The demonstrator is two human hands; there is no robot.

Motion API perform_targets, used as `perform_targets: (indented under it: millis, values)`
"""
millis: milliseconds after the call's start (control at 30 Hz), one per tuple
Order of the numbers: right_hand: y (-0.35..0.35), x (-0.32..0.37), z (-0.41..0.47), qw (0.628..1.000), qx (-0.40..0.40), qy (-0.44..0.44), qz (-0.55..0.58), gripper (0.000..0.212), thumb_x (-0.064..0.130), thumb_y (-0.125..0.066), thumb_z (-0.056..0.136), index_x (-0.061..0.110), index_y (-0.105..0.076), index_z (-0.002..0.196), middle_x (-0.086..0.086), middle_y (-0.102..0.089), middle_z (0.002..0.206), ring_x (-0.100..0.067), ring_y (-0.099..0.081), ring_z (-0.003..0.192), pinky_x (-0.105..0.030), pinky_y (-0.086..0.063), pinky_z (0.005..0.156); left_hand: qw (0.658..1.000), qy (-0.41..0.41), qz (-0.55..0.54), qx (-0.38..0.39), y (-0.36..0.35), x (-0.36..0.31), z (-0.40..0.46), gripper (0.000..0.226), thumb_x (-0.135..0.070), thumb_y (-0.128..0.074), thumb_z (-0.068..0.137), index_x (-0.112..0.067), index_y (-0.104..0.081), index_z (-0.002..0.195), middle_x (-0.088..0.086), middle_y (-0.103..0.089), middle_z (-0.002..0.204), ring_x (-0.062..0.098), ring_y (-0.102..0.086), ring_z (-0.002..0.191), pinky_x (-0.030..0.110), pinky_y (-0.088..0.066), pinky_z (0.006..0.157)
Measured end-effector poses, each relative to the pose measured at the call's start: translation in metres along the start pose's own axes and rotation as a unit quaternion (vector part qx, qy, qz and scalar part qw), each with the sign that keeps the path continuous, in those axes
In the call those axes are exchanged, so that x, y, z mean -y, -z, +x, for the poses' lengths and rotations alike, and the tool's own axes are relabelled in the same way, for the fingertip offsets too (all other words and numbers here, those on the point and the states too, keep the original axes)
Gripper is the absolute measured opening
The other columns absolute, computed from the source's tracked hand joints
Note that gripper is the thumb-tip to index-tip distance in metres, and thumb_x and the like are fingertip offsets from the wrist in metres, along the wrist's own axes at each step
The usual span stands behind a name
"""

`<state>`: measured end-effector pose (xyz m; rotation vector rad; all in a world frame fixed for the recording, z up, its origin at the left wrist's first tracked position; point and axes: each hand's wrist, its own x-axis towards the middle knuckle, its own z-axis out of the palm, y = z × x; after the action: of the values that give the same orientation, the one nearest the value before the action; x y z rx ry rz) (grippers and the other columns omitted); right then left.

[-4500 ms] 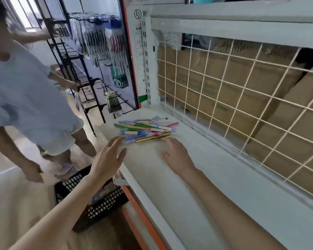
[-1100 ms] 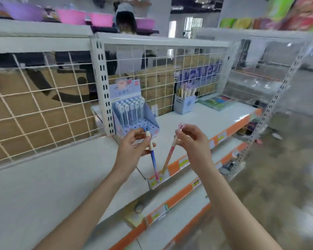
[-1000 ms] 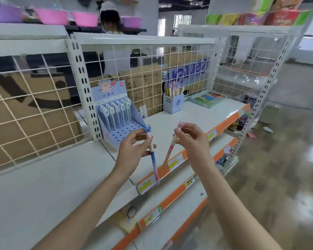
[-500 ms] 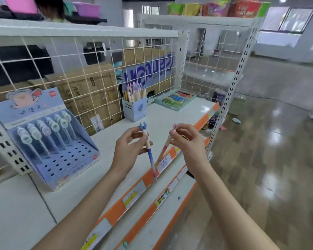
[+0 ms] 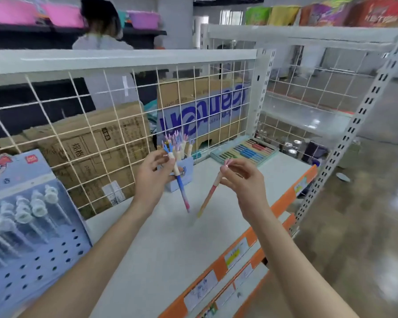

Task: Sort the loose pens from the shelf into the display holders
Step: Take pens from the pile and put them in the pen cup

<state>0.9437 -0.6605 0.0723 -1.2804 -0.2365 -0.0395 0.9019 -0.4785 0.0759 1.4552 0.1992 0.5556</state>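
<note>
1. Pinching a blue pen (image 5: 180, 184) near its top between thumb and curled fingers, the left hand (image 5: 153, 177) holds it over the shelf (image 5: 170, 244), tip slanting down and to the right, clear of the surface.
2. The right hand (image 5: 241, 180) pinches the top of a pink-and-orange pen (image 5: 209, 195) with its fingertips; that pen slants down and to the left, so the two tips come near each other without touching.
3. Just behind the left hand stands a small blue holder (image 5: 184, 174) full of upright pens, near the shelf's back edge against the wire grid (image 5: 115, 125).
4. A flat tray of coloured pens (image 5: 245, 149) lies toward the back right corner.
5. A blue perforated display stand (image 5: 30, 237) with white-topped pens sits at the left end.
6. Orange price strips (image 5: 251, 239) line the front edge.
</note>
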Motion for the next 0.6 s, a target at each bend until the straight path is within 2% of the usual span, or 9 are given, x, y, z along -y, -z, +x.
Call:
perform_targets:
  millis: [133,267,333,400,467,600]
  values:
    - [0.005,-0.011,0.029,1.0,0.015,-0.015,0.022,0.009,-0.002,-0.066,0.082,0.004,-0.063,0.088,0.002,-0.064,0.075,-0.016,-0.062,0.075,-0.026,-0.054,0.063,0.999,-0.001,0.024,-0.025,-0.014,0.01,0.016,0.015,-0.008,-0.058,0.09,-0.019,-0.056,0.1,0.019,-0.061,0.109,0.03,-0.066,0.092,0.019,-0.054,0.061]
    - [0.015,-0.023,0.061,0.998,0.052,-0.03,0.028,0.008,-0.001,-0.067,0.082,0.004,-0.063,0.087,0.005,-0.064,0.07,-0.016,-0.061,0.073,-0.028,-0.055,0.065,0.994,-0.021,0.075,-0.075,-0.027,0.016,0.034,0.015,-0.009,-0.061,0.089,-0.022,-0.058,0.097,0.01,-0.064,0.101,0.023,-0.064,0.097,0.027,-0.056,0.073]
    - [0.023,-0.028,0.079,0.996,0.074,-0.038,0.032,0.008,-0.002,-0.066,0.082,0.006,-0.063,0.084,0.003,-0.063,0.072,-0.017,-0.06,0.072,-0.03,-0.056,0.066,0.987,-0.044,0.118,-0.103,-0.037,0.017,0.04,0.02,-0.007,-0.062,0.087,-0.027,-0.058,0.09,-0.003,-0.063,0.091,0.008,-0.062,0.091,0.026,-0.053,0.08]
    - [0.031,-0.029,0.098,0.994,0.092,-0.046,0.038,0.011,-0.002,-0.065,0.082,0.008,-0.063,0.083,-0.001,-0.063,0.075,-0.019,-0.061,0.073,-0.031,-0.056,0.067,0.978,-0.067,0.153,-0.122,-0.048,0.016,0.045,0.02,-0.007,-0.063,0.087,-0.026,-0.057,0.09,-0.011,-0.061,0.086,-0.009,-0.058,0.077,0.013,-0.048,0.075]
    - [0.037,-0.028,0.118,0.992,0.105,-0.046,0.044,0.011,-0.002,-0.065,0.082,0.009,-0.064,0.084,-0.004,-0.065,0.076,-0.018,-0.062,0.073,-0.031,-0.056,0.068,0.967,-0.09,0.195,-0.136,-0.055,0.016,0.054,0.015,-0.01,-0.064,0.087,-0.023,-0.058,0.091,-0.012,-0.062,0.084,-0.013,-0.057,0.072,0.011,-0.046,0.072]
    - [0.04,-0.032,0.145,0.99,0.122,-0.042,0.064,0.011,-0.004,-0.065,0.082,0.007,-0.063,0.085,-0.004,-0.065,0.077,-0.016,-0.064,0.069,-0.031,-0.057,0.067,0.946,-0.12,0.235,-0.189,-0.059,0.012,0.074,0.012,-0.014,-0.065,0.087,-0.018,-0.059,0.097,-0.013,-0.064,0.081,-0.009,-0.058,0.07,0.008,-0.042,0.067]
